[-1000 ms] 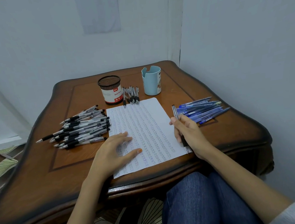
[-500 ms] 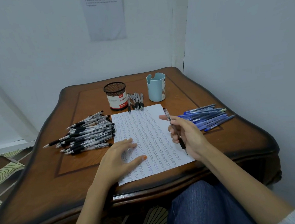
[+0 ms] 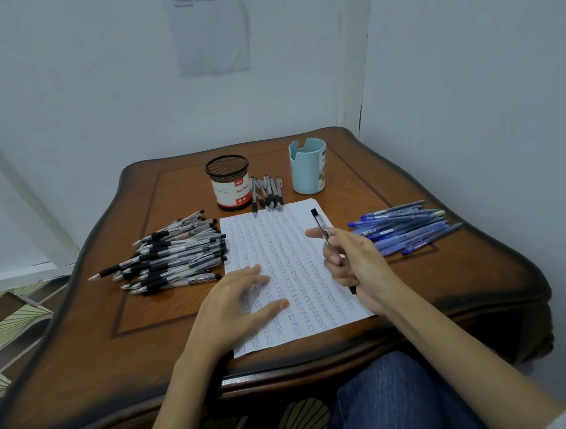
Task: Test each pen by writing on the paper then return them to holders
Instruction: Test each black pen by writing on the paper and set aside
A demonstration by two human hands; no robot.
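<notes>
Clear pen (image 3: pixel 319 223) is hanging tilted over the scribble-filled paper (image 3: pixel 277 245) at center frame; mesh holder (image 3: pixel 229 181) and blue holder (image 3: pixel 308 169) are standing upright behind.

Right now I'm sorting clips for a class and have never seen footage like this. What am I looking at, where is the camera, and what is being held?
There is no machine here. A person sits at a wooden table, and the one camera is worn on their head, looking forward and down, so the arms you see are their own. The left hand lies flat on a sheet of paper covered in rows of writing. The right hand grips a single pen over the paper. A pile of black pens lies to the left of the paper and a pile of blue pens to the right. At the back stand a dark mesh holder and a light blue holder, with a few more pens lying between them.
</notes>
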